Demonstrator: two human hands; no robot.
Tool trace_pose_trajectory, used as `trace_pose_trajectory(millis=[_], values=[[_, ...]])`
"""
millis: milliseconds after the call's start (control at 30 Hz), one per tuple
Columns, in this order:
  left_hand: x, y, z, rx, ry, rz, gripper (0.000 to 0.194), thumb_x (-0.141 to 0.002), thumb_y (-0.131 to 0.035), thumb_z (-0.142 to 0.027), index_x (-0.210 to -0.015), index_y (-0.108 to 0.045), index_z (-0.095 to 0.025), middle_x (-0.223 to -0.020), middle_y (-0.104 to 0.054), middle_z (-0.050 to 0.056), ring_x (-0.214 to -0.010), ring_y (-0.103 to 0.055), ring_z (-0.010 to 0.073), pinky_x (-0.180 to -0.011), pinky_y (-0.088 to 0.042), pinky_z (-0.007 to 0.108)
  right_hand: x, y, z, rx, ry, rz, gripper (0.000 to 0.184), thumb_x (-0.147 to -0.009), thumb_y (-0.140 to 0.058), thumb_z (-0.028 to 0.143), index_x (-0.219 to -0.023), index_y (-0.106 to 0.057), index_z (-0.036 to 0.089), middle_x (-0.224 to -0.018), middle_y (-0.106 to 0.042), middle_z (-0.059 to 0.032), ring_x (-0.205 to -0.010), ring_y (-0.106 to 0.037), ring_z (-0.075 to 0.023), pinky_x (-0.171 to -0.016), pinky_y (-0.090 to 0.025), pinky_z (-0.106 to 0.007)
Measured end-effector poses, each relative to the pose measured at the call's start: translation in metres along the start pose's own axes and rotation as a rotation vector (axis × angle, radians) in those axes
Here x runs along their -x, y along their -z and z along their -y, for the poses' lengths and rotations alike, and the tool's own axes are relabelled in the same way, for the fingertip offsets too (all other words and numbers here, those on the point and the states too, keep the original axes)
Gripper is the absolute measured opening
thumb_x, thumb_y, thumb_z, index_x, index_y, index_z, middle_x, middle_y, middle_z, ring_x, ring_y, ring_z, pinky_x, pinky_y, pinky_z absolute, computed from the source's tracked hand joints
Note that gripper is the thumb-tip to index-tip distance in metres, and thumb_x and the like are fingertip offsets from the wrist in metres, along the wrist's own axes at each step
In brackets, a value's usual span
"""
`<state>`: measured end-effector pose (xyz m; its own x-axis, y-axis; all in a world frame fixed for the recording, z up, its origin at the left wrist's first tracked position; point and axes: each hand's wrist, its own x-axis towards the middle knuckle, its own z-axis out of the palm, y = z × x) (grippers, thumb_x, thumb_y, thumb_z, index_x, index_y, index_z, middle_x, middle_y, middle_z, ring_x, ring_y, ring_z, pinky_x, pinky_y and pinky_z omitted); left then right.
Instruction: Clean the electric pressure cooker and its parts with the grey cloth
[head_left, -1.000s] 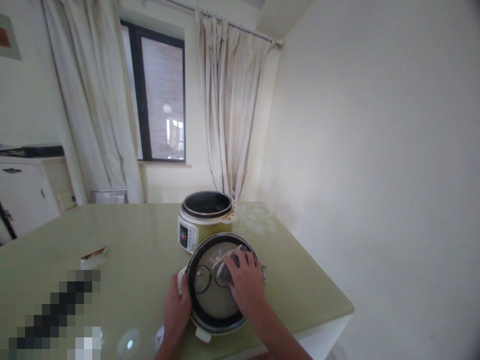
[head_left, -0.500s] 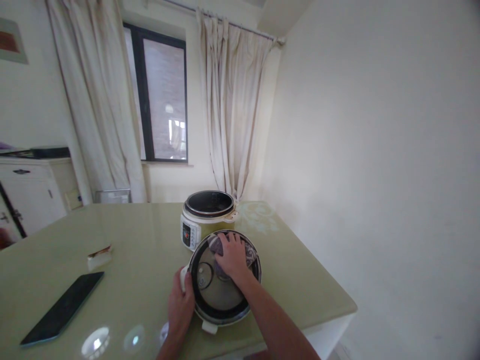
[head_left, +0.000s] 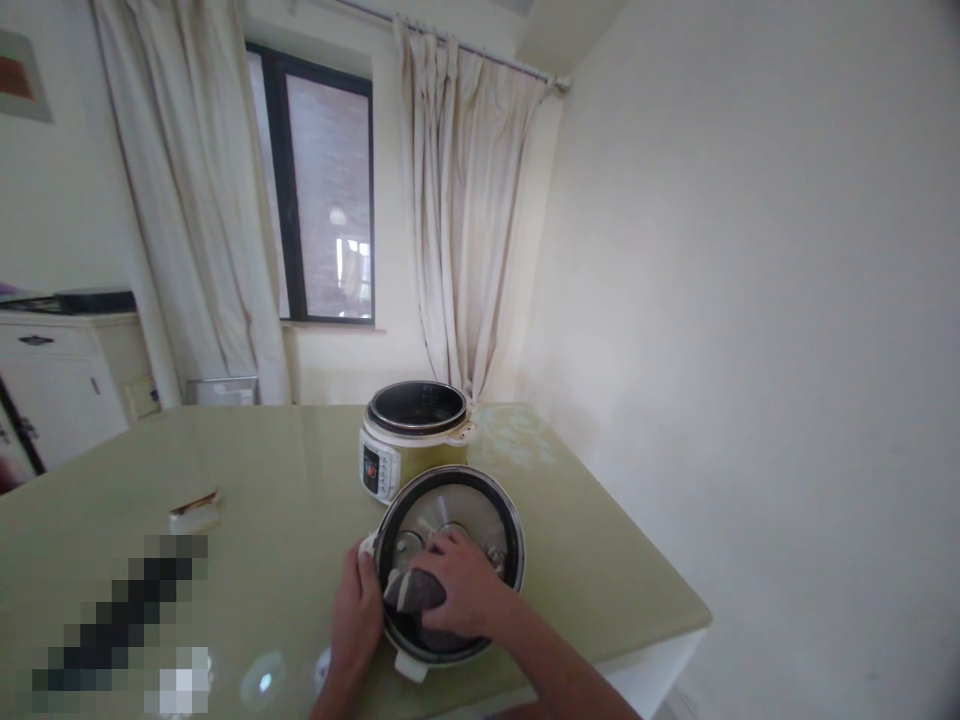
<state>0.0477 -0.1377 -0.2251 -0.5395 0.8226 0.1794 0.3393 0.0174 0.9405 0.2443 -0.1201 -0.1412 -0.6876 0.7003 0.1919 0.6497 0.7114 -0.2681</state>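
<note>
Holding a bunched grey cloth (head_left: 421,592), the right hand (head_left: 457,585) is closed on it over the round lid (head_left: 480,512); the cloth lies leftward of the palm, toward the left hand (head_left: 358,605), which clasps the lid's left side near the front edge of the bench (head_left: 592,560).

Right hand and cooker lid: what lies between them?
A grayish cloth lies between the right hand and the lid, as the head view shows.

Pt. of lid (head_left: 471,508) unseen behind R fingers (head_left: 448,548) & cloth (head_left: 420,592)
</note>
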Motion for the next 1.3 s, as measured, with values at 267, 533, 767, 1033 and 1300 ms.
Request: trace_pose_trajectory(millis=[267,533,767,1033,1300], values=[[0.003,-0.005,-0.001,0.04,-0.057,0.035,0.044,-0.103,-0.035,-0.051,-0.126,-0.062,-0.026,-0.118,-0.078,0.009,-0.111,-0.074,0.0289,-0.099,-0.058,0.044,0.03,0.038,-0.016,0.164,-0.171,-0.082,0.061,-0.081,-0.081,0.029,-0.139,-0.065,0.037,-0.137,-0.065,-0.0048,-0.127,-0.055,-0.0317,-0.107,-0.048,-0.047],[0.003,-0.002,0.001,0.03,-0.057,0.015,0.046,-0.103,-0.036,-0.052,-0.13,-0.062,-0.025,-0.119,-0.078,0.008,-0.11,-0.075,0.0287,-0.096,-0.059,0.041,-0.028,0.042,-0.025,0.212,-0.453,-0.483,0.063,-0.088,-0.072,0.022,-0.15,-0.058,0.027,-0.143,-0.063,-0.0133,-0.133,-0.052,-0.035,-0.116,-0.037,-0.055],[0.004,0.001,0.004,-0.008,0.005,0.012,0.048,-0.104,-0.034,-0.051,-0.137,-0.058,-0.025,-0.115,-0.079,0.01,-0.107,-0.076,0.0306,-0.092,-0.059,0.044,-0.066,-0.002,0.01,-0.111,-0.199,-0.453,0.055,-0.086,-0.071,0.023,-0.14,-0.063,0.026,-0.131,-0.071,-0.0075,-0.127,-0.059,-0.0276,-0.125,-0.031,-0.047],[0.007,0.003,0.004,0.038,0.007,-0.002,0.048,-0.1,-0.039,-0.052,-0.133,-0.057,-0.023,-0.111,-0.079,0.01,-0.102,-0.076,0.0292,-0.089,-0.059,0.042,-0.033,-0.016,0.02,-0.291,0.018,-0.202,0.059,-0.074,-0.079,0.029,-0.132,-0.067,0.027,-0.128,-0.074,-0.004,-0.12,-0.066,-0.0263,-0.112,-0.045,-0.037],[0.005,0.004,0.0,0.0,-0.003,0.023,0.049,-0.104,-0.031,-0.055,-0.13,-0.059,-0.024,-0.112,-0.076,0.01,-0.105,-0.073,0.0292,-0.094,-0.057,0.044,0.02,-0.019,0.005,-0.311,-0.123,-0.112,0.072,-0.074,-0.087,0.049,-0.138,-0.063,0.031,-0.131,-0.073,-0.0039,-0.12,-0.068,-0.027,-0.109,-0.05,-0.037]])
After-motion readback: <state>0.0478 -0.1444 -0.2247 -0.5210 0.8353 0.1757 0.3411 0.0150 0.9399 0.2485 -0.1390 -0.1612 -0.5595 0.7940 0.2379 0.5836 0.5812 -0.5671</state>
